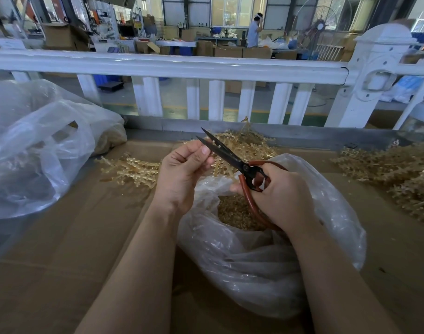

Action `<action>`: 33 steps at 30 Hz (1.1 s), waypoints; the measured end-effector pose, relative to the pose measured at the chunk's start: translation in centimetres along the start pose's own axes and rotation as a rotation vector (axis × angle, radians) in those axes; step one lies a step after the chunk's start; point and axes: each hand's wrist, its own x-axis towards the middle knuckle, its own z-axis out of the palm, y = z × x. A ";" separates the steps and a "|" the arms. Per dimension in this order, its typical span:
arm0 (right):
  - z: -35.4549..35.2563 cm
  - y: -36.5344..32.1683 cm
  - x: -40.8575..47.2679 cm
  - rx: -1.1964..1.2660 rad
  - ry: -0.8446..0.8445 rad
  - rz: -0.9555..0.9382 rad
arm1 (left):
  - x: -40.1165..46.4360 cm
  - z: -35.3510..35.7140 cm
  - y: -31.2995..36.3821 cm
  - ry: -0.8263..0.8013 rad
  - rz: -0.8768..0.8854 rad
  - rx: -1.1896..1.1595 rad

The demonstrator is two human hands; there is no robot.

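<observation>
Our right hand (278,196) grips one pair of scissors (244,168); our left hand (182,174) curls beside its two blades (218,148), holding what we cannot tell; one bag (331,213) beneath

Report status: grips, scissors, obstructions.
Right grip holds black-bladed, red-handled metal scissors, blades slightly open. Left grip pinched beside the blades, contents not visible. Clear plastic bag of golden bits beneath; no obstruction seen.

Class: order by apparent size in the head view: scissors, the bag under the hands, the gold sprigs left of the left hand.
1. bag
2. scissors, long though thin
3. gold sprigs, farther off, so real size unsure
</observation>
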 end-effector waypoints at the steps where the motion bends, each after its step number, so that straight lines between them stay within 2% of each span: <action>1: 0.0 0.0 0.0 -0.002 -0.002 0.002 | 0.0 0.0 0.0 0.003 -0.003 -0.006; 21: 0.2 0.1 0.1 -0.148 0.036 -0.003 | -0.2 0.3 0.1 -0.084 -0.044 0.070; 33: 0.5 0.5 0.0 -0.107 0.045 -0.017 | -0.3 0.4 0.3 -0.110 -0.031 0.059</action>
